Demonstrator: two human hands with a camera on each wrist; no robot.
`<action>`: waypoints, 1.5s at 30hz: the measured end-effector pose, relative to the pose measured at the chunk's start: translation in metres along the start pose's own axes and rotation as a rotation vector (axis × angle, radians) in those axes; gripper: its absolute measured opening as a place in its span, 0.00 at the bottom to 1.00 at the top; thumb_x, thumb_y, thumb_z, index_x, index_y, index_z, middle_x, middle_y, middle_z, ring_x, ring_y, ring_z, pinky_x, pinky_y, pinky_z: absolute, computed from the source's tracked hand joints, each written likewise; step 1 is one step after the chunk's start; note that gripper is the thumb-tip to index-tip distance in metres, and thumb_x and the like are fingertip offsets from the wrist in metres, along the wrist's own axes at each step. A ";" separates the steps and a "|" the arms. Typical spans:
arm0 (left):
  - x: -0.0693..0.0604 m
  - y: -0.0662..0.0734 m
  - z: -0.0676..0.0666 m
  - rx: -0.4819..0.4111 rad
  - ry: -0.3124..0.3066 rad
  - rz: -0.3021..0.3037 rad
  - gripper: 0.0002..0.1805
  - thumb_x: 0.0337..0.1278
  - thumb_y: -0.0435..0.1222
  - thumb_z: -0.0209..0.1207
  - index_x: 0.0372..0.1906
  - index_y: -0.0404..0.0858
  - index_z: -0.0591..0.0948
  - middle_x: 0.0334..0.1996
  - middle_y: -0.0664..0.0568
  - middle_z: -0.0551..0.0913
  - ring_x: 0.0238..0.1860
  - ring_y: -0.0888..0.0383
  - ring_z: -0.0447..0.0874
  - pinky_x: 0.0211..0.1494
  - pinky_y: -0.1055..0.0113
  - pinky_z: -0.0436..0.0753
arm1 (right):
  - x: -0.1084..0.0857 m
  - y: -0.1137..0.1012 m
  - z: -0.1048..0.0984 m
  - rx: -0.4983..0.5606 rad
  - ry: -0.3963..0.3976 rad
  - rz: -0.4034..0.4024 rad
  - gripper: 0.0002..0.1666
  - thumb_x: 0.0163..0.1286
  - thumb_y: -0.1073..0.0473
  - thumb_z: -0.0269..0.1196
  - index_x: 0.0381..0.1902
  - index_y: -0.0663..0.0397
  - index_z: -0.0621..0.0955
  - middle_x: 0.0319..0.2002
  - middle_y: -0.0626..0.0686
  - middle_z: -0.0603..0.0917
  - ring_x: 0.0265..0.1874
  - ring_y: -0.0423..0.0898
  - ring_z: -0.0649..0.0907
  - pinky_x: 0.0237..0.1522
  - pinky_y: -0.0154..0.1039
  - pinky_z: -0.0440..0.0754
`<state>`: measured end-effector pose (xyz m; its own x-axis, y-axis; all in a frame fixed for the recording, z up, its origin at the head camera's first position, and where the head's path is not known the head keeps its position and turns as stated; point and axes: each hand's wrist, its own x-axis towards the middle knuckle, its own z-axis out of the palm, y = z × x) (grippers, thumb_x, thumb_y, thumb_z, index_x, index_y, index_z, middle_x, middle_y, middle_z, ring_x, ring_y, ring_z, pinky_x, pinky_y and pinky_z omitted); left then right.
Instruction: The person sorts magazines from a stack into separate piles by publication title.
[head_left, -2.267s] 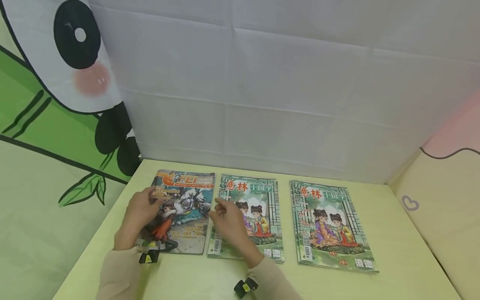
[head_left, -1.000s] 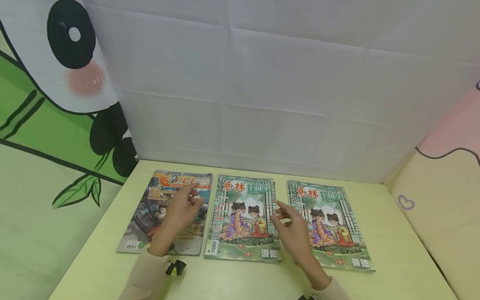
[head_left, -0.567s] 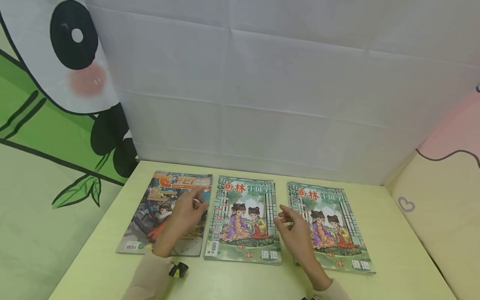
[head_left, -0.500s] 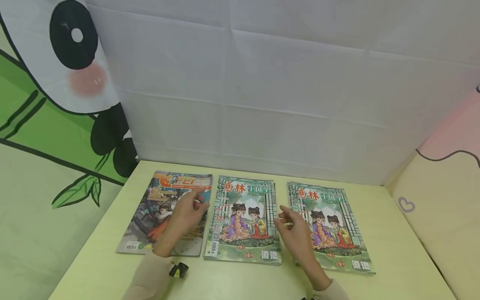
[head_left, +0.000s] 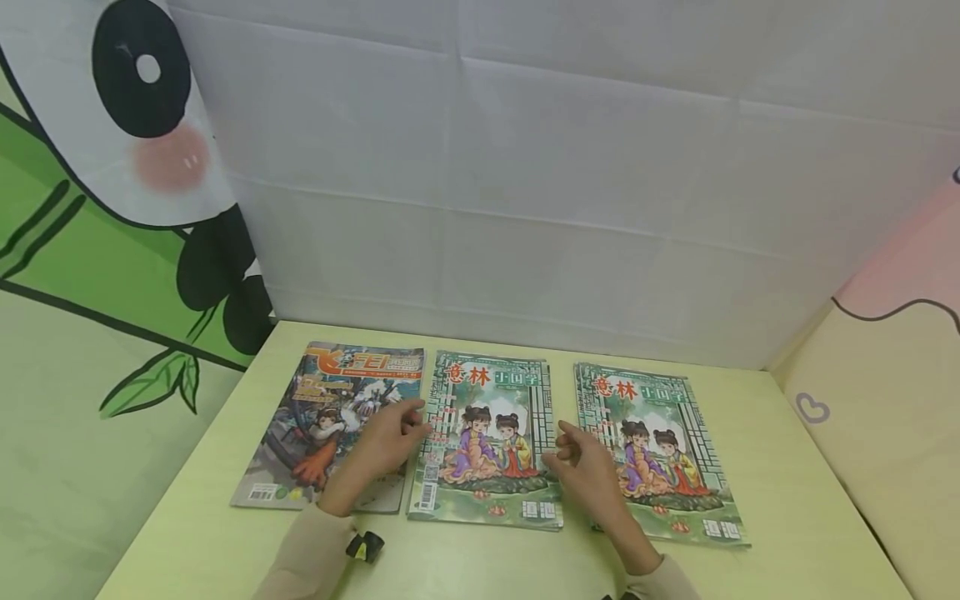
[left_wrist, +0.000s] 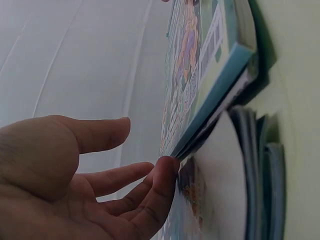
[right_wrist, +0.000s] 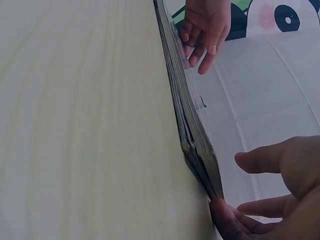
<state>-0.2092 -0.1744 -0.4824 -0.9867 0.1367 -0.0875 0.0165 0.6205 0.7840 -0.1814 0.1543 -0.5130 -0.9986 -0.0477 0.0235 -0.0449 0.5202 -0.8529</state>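
Note:
Three piles of magazines lie in a row in the head view. Beside the spine of the middle green pile (head_left: 491,442) is my left hand (head_left: 378,446), hovering over the right part of the grey-and-orange pile (head_left: 322,417). In the left wrist view that hand (left_wrist: 100,185) has its thumb lifted away, and the fingertips meet the middle pile's edge (left_wrist: 215,90). My right hand (head_left: 588,475) is at the middle pile's right edge, partly over the right green pile (head_left: 678,450). The right wrist view shows its fingertips touching a corner of the page edges (right_wrist: 192,115), thumb apart.
All the piles rest on a pale yellow table (head_left: 465,562). A white cloth wall (head_left: 525,208) rises behind it, with printed cartoon cloth (head_left: 142,275) on the left and a cream and pink cloth (head_left: 900,375) on the right.
Both hands have shifted rightward from the left pile's two sides to the middle pile's sides. In the last half second, they dropped slightly and the left hand came closer to the middle pile.

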 end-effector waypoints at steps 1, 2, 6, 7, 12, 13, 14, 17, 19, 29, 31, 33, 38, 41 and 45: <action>-0.001 0.001 0.000 -0.004 -0.007 -0.005 0.30 0.76 0.34 0.67 0.74 0.20 0.76 0.51 0.40 0.88 0.45 0.51 0.88 0.44 0.58 0.87 | 0.000 0.000 0.000 -0.008 -0.007 0.004 0.38 0.69 0.65 0.78 0.73 0.76 0.77 0.47 0.57 0.88 0.42 0.46 0.85 0.45 0.36 0.87; -0.002 0.002 0.000 -0.009 -0.013 -0.010 0.30 0.76 0.34 0.67 0.74 0.21 0.76 0.52 0.39 0.88 0.46 0.50 0.89 0.45 0.56 0.89 | 0.000 0.000 0.000 -0.013 -0.012 0.009 0.39 0.69 0.65 0.78 0.73 0.76 0.77 0.47 0.57 0.88 0.41 0.46 0.85 0.45 0.37 0.87; -0.005 0.006 -0.001 -0.013 -0.026 -0.011 0.31 0.77 0.35 0.67 0.74 0.21 0.76 0.53 0.37 0.89 0.50 0.44 0.90 0.49 0.50 0.91 | -0.001 -0.001 0.000 -0.027 -0.028 0.038 0.41 0.69 0.65 0.78 0.75 0.74 0.76 0.49 0.56 0.88 0.41 0.45 0.85 0.43 0.37 0.86; -0.006 0.007 -0.001 -0.017 -0.030 -0.011 0.31 0.77 0.35 0.67 0.74 0.21 0.75 0.54 0.37 0.89 0.50 0.44 0.90 0.49 0.49 0.91 | -0.001 -0.001 0.000 -0.029 -0.032 0.040 0.41 0.69 0.65 0.78 0.75 0.74 0.76 0.49 0.57 0.88 0.41 0.45 0.84 0.42 0.37 0.85; -0.008 0.010 -0.001 -0.016 -0.029 -0.012 0.30 0.78 0.34 0.66 0.75 0.21 0.75 0.55 0.35 0.89 0.52 0.41 0.91 0.50 0.48 0.91 | -0.001 -0.001 0.000 -0.022 -0.047 0.043 0.41 0.69 0.65 0.78 0.75 0.75 0.75 0.51 0.58 0.87 0.42 0.46 0.85 0.40 0.35 0.85; -0.008 0.009 0.000 -0.013 -0.028 -0.013 0.30 0.78 0.34 0.66 0.75 0.21 0.75 0.55 0.34 0.89 0.52 0.41 0.91 0.51 0.47 0.91 | -0.001 -0.001 0.000 -0.018 -0.049 0.046 0.41 0.70 0.65 0.78 0.75 0.75 0.75 0.51 0.58 0.87 0.43 0.46 0.86 0.39 0.34 0.86; -0.008 0.009 0.000 -0.011 -0.026 -0.014 0.31 0.78 0.34 0.67 0.75 0.21 0.75 0.56 0.34 0.89 0.52 0.41 0.91 0.51 0.47 0.91 | -0.002 -0.002 0.000 -0.010 -0.048 0.054 0.41 0.69 0.65 0.78 0.75 0.75 0.75 0.51 0.58 0.87 0.42 0.47 0.86 0.38 0.34 0.86; -0.009 0.009 0.002 0.000 -0.024 -0.020 0.32 0.78 0.36 0.68 0.75 0.22 0.75 0.57 0.33 0.88 0.52 0.41 0.91 0.52 0.46 0.92 | -0.003 -0.003 -0.002 0.008 -0.049 0.073 0.41 0.70 0.65 0.78 0.75 0.76 0.75 0.50 0.59 0.88 0.40 0.47 0.88 0.33 0.35 0.88; -0.009 0.010 0.003 0.001 -0.022 -0.031 0.32 0.77 0.37 0.69 0.76 0.23 0.75 0.58 0.33 0.88 0.53 0.42 0.91 0.52 0.46 0.92 | -0.003 -0.003 -0.003 0.022 -0.050 0.090 0.41 0.70 0.65 0.77 0.75 0.77 0.75 0.48 0.59 0.88 0.39 0.48 0.89 0.29 0.36 0.88; -0.009 0.013 0.008 0.012 0.014 -0.022 0.31 0.74 0.37 0.72 0.73 0.24 0.79 0.54 0.35 0.90 0.50 0.43 0.92 0.53 0.47 0.92 | -0.005 -0.008 -0.005 0.006 -0.094 0.126 0.42 0.72 0.63 0.76 0.74 0.82 0.73 0.39 0.54 0.84 0.29 0.43 0.79 0.23 0.32 0.75; -0.009 0.013 0.009 0.007 0.019 -0.024 0.30 0.73 0.36 0.72 0.72 0.25 0.79 0.54 0.35 0.90 0.49 0.44 0.92 0.52 0.47 0.92 | -0.004 -0.009 -0.005 0.014 -0.100 0.133 0.41 0.73 0.63 0.76 0.74 0.82 0.73 0.37 0.53 0.81 0.27 0.43 0.75 0.23 0.32 0.70; -0.008 0.013 0.009 -0.003 0.018 -0.024 0.30 0.73 0.36 0.72 0.72 0.25 0.80 0.54 0.35 0.90 0.49 0.44 0.92 0.51 0.47 0.92 | -0.003 -0.008 -0.004 0.023 -0.095 0.132 0.40 0.73 0.63 0.76 0.73 0.82 0.74 0.36 0.53 0.80 0.27 0.43 0.73 0.23 0.32 0.68; -0.008 0.014 0.010 -0.043 0.010 -0.045 0.30 0.75 0.36 0.70 0.73 0.24 0.79 0.57 0.34 0.89 0.52 0.41 0.91 0.51 0.48 0.92 | -0.002 -0.005 -0.006 0.034 -0.057 0.108 0.34 0.73 0.64 0.75 0.69 0.80 0.78 0.39 0.54 0.82 0.32 0.44 0.78 0.28 0.32 0.76; -0.007 0.014 0.013 -0.068 0.015 -0.059 0.30 0.73 0.31 0.67 0.73 0.20 0.76 0.57 0.34 0.88 0.48 0.46 0.89 0.46 0.57 0.89 | -0.001 -0.004 -0.007 0.048 -0.040 0.102 0.30 0.74 0.66 0.73 0.67 0.77 0.79 0.43 0.57 0.84 0.37 0.46 0.82 0.34 0.33 0.82; -0.004 0.013 0.017 -0.078 0.022 -0.062 0.33 0.65 0.22 0.60 0.75 0.17 0.73 0.55 0.35 0.88 0.39 0.54 0.79 0.37 0.67 0.75 | -0.002 -0.004 -0.008 0.087 -0.049 0.101 0.27 0.77 0.68 0.68 0.69 0.74 0.78 0.48 0.61 0.87 0.44 0.51 0.87 0.41 0.41 0.87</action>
<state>-0.2027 -0.1537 -0.4819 -0.9888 0.0823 -0.1243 -0.0564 0.5651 0.8231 -0.1799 0.1595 -0.5057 -0.9953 -0.0412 -0.0880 0.0603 0.4484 -0.8918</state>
